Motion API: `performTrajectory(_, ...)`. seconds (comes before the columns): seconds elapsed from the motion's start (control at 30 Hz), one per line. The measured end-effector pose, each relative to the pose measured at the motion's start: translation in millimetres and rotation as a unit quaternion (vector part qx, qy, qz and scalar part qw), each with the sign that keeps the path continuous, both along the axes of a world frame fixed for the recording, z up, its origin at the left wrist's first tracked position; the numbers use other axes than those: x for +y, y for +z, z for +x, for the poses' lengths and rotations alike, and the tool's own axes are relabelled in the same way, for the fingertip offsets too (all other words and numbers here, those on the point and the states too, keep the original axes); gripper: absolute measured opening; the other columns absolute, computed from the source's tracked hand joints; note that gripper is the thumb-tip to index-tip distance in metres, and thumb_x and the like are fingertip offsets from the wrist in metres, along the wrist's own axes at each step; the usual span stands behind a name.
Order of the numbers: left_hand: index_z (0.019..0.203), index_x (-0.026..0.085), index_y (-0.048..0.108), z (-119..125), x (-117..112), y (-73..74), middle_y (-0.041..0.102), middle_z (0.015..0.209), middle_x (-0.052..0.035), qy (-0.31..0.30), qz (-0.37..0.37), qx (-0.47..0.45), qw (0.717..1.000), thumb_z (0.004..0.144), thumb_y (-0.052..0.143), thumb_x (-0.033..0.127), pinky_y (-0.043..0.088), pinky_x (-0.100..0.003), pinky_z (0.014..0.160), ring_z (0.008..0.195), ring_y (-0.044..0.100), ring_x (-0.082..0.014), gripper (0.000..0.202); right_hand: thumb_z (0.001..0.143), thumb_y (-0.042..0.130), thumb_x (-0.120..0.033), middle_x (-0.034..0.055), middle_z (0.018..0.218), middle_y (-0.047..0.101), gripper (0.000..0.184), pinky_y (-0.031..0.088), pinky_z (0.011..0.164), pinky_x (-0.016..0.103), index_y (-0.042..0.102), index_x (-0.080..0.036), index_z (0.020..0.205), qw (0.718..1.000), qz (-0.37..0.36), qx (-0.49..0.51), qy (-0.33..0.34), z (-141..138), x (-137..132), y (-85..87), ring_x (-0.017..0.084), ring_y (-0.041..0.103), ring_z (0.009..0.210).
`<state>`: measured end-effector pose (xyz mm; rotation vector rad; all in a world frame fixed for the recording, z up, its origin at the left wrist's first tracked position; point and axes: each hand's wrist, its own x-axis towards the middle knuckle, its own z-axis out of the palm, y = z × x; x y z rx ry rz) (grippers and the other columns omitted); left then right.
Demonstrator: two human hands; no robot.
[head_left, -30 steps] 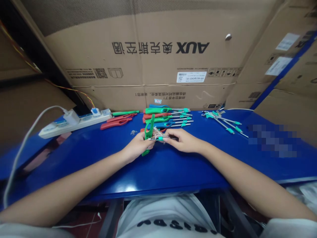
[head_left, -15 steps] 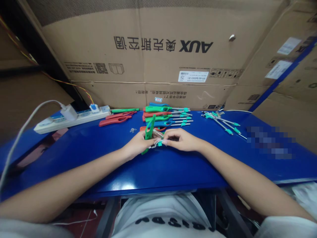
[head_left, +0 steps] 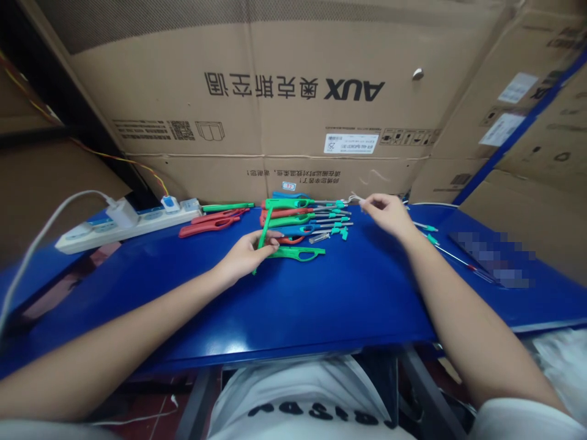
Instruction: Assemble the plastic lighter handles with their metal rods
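My left hand (head_left: 251,252) is closed around a green lighter casing half (head_left: 265,235), held upright on edge. Just right of it, a second green casing piece (head_left: 300,253) lies flat on the table. My right hand (head_left: 389,214), farther right near the cardboard, pinches thin white wires (head_left: 354,197) at its fingertips. Between the hands is a row of long-nosed lighters (head_left: 293,216) in green, red and blue, with metal tubes and turquoise clips pointing right. A small clear-and-metal part (head_left: 320,237) and a turquoise clip (head_left: 343,233) rest at the row's near end.
Red handle pieces (head_left: 208,227) lie left of the row, beside a white power strip (head_left: 132,225) with plugs. Past my right hand, metal rods with turquoise clips (head_left: 431,239) lie on the blue table (head_left: 321,311). A printed cardboard wall (head_left: 275,122) stands behind.
My right hand has moved up and right, away from my left, with the white wires. The clear part, earlier between my hands, now appears by the row. My left hand keeps the green casing half.
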<state>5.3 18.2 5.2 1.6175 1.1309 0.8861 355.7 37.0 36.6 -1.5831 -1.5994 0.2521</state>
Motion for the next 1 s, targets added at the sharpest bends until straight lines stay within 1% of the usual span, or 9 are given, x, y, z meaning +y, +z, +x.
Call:
performTrajectory(0.1, 0.112, 0.015, 0.069, -3.0, 4.5, -2.9, 0.072, 0.102, -0.0069, -0.005, 0.017, 0.000, 1.000, 0.065, 0.073, 0.034, 0.050, -0.031, 0.072, 0.085, 0.065, -0.0208, 0.051, 0.082, 0.060, -0.037, 0.0054, 0.065, 0.060, 0.025, 0.041, 0.065, 0.033, 0.056, -0.021, 0.063, 0.988, 0.001, -0.063, -0.141, 29.4, 4.7, -0.6, 0.020, 0.054, 0.064)
performTrajectory(0.2, 0.114, 0.015, 0.067, -6.0, 8.3, -7.7, 0.072, 0.104, -0.0079, -0.022, 0.028, 0.016, 0.999, 0.068, 0.067, 0.031, 0.053, -0.035, 0.076, 0.093, 0.067, -0.0257, 0.049, 0.079, 0.061, -0.027, 0.0117, 0.079, 0.066, 0.009, 0.045, 0.076, 0.037, 0.061, -0.019, 0.074, 0.970, -0.071, -0.106, -0.206, 50.2, 9.9, -8.8, 0.026, 0.061, 0.077)
performTrajectory(0.3, 0.111, 0.015, 0.067, -8.5, 8.7, -11.0, 0.069, 0.107, -0.0095, -0.053, 0.116, 0.056, 0.990, 0.076, 0.063, 0.033, 0.054, -0.040, 0.085, 0.102, 0.065, -0.0278, 0.040, 0.074, 0.064, -0.023, 0.0214, 0.103, 0.065, 0.026, 0.046, 0.090, 0.045, 0.065, -0.012, 0.098, 0.959, -0.076, -0.150, -0.230, 51.3, 15.4, -21.4, 0.035, 0.061, 0.099)
performTrajectory(0.37, 0.110, 0.016, 0.068, -9.8, 6.7, -11.0, 0.066, 0.112, -0.0105, -0.073, 0.210, 0.110, 0.969, 0.082, 0.061, 0.035, 0.052, -0.042, 0.093, 0.105, 0.063, -0.0272, 0.035, 0.076, 0.063, -0.024, 0.0212, 0.106, 0.064, 0.031, 0.046, 0.094, 0.047, 0.065, -0.012, 0.104, 0.970, -0.030, -0.163, -0.176, 38.5, 16.5, -27.4, 0.034, 0.060, 0.103)
performTrajectory(0.47, 0.127, 0.017, 0.064, -11.0, 2.3, -9.1, 0.062, 0.118, -0.0117, -0.090, 0.305, 0.193, 0.928, 0.089, 0.060, 0.037, 0.050, -0.041, 0.099, 0.109, 0.062, -0.0261, 0.043, 0.087, 0.056, -0.030, 0.0128, 0.097, 0.066, 0.020, 0.050, 0.088, 0.043, 0.066, -0.018, 0.099, 0.987, 0.034, -0.152, 0.050, 3.5, 10.2, -29.6, 0.026, 0.062, 0.091)
performTrajectory(0.53, 0.137, 0.019, 0.058, -11.5, 0.7, -8.4, 0.060, 0.120, -0.0117, -0.110, 0.325, 0.219, 0.913, 0.092, 0.059, 0.037, 0.051, -0.040, 0.099, 0.109, 0.062, -0.0253, 0.049, 0.091, 0.056, -0.034, 0.0113, 0.106, 0.065, 0.021, 0.050, 0.090, 0.042, 0.066, -0.019, 0.104, 0.960, 0.078, -0.167, 0.213, -24.1, 1.9, -28.8, 0.024, 0.062, 0.096)
performTrajectory(0.63, 0.138, 0.020, 0.058, -11.8, 1.9, -9.6, 0.063, 0.119, -0.0107, -0.142, 0.332, 0.231, 0.903, 0.094, 0.059, 0.037, 0.051, -0.038, 0.100, 0.108, 0.064, -0.0241, 0.048, 0.095, 0.055, -0.031, 0.0112, 0.115, 0.064, 0.025, 0.048, 0.096, 0.042, 0.064, -0.022, 0.116, 0.922, 0.077, -0.196, 0.325, -58.3, -9.3, -29.9, 0.024, 0.060, 0.110)
performTrajectory(0.77, 0.139, 0.020, 0.058, -11.8, 5.8, -12.5, 0.067, 0.120, -0.0107, -0.170, 0.341, 0.235, 0.894, 0.096, 0.058, 0.033, 0.051, -0.036, 0.100, 0.111, 0.064, -0.0239, 0.046, 0.097, 0.051, -0.030, 0.0108, 0.113, 0.065, 0.022, 0.050, 0.086, 0.037, 0.066, -0.021, 0.111, 0.910, 0.008, -0.252, 0.330, -70.8, -12.3, -34.8, 0.023, 0.062, 0.102)
performTrajectory(1.0, 0.132, 0.021, 0.065, -12.4, 5.8, -10.4, 0.071, 0.117, -0.0106, -0.191, 0.351, 0.241, 0.885, 0.094, 0.061, 0.036, 0.051, -0.038, 0.098, 0.109, 0.065, -0.0248, 0.040, 0.088, 0.062, -0.034, 0.0068, 0.094, 0.068, 0.018, 0.047, 0.070, 0.028, 0.066, -0.017, 0.093, 0.917, -0.139, -0.225, 0.299, -28.8, -11.5, -17.9, 0.016, 0.059, 0.076)
